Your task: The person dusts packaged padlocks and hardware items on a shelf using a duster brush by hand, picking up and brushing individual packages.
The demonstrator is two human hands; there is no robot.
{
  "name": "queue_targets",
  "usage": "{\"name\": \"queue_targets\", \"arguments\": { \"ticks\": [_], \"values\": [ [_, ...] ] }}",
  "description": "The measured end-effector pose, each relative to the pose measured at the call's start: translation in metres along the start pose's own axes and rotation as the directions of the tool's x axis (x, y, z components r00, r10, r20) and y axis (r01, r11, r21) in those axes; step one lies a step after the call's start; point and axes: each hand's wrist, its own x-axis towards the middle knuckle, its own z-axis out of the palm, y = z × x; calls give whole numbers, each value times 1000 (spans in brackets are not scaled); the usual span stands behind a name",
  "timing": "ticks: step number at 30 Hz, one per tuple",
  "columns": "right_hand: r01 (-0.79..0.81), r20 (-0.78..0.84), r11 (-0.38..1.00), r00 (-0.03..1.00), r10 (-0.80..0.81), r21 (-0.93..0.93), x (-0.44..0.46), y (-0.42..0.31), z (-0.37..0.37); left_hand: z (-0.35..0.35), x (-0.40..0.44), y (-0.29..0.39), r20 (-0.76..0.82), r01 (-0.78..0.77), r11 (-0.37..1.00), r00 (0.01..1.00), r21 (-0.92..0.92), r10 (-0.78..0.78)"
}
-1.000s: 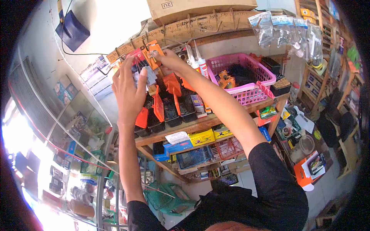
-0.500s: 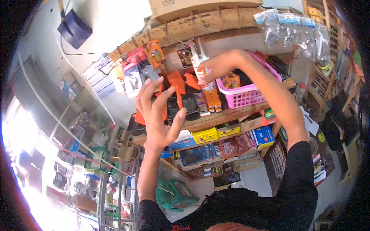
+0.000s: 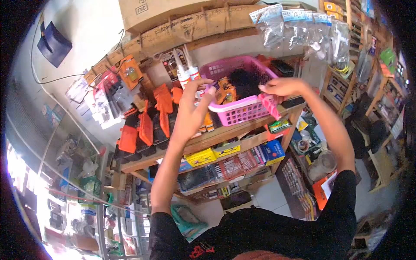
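A pink plastic basket (image 3: 245,113) stands on the wooden shelf with orange packets (image 3: 225,91) and a dark bristly bundle (image 3: 247,82) inside. My left hand (image 3: 193,108) is at its left rim, fingers curved and thumb apart; nothing shows in it. At the right rim, my right hand (image 3: 282,88) is closed with the fingers on the basket's edge, by a pink strip (image 3: 269,106) at the corner. White sealant tubes (image 3: 183,73) stand just behind my left hand.
Black bins with orange scoops (image 3: 145,128) line the shelf's left part. Carded packets (image 3: 108,95) hang from the wooden rail, and clear bags (image 3: 299,34) hang at upper right. Below are yellow boxes (image 3: 200,157) and a blue box (image 3: 272,151). A glass case is on the left.
Both hands have moved from the hanging packets and tubes to the pink basket's two sides. My right hand has closed at its right rim. The camera view has shifted.
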Motion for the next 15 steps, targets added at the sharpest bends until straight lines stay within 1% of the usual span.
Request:
{"name": "queue_targets", "arguments": {
  "ticks": [1, 3, 4, 5, 6, 7, 9, 10, 11, 13, 14, 15],
  "values": [
    [-39, -15, 983, 999, 43, 180, -5, -9, 6, 7, 13, -7, 23, 38, 999, 999, 24, -38],
    [-18, 9, 1000, 1000, 18, 22, 1, -14, 13, 27, 37, -49, 90, 22, 999, 996, -31, -19],
    [-3, -25, 1000, 1000, 2, -20, -1, -16, 14, 36, 47, -56, 154, 72, 997, 986, -11, -69],
    [19, -58, 998, 998, -22, -63, -1, -18, 15, 47, 56, -69, 145, -18, 997, 989, 75, 7],
    [44, -84, 994, 995, -53, -105, 3, -20, 11, 57, 68, -89, 179, -41, 991, 984, 125, 18],
    [79, -107, 996, 992, -73, 51, 11, -12, -2, 63, 78, -108, 216, -57, 983, 976, 176, 18],
    [143, -159, 925, 983, -91, 352, 24, 10, -32, 67, 94, -129, 267, -27, 966, 963, 257, -44],
    [278, -286, 795, 948, -137, 539, 16, 6, -38, 72, 103, -138, 290, -16, 957, 954, 290, -72],
    [375, -301, 685, 925, -232, 625, 29, 23, -48, 75, 112, -148, 335, 16, 948, 933, 317, -128],
    [383, -344, 673, 918, -198, 633, 37, 35, -50, 79, 127, -174, 429, 77, 925, 870, 372, -244],
    [378, -332, 661, 922, -201, 649, 45, 42, -46, 82, 135, -202, 543, 136, 935, 782, 329, -305],
    [377, -322, 646, 924, -207, 664, 55, 49, -39, 87, 142, -220, 690, -2, 915, 658, 404, -303]
  ]
}}
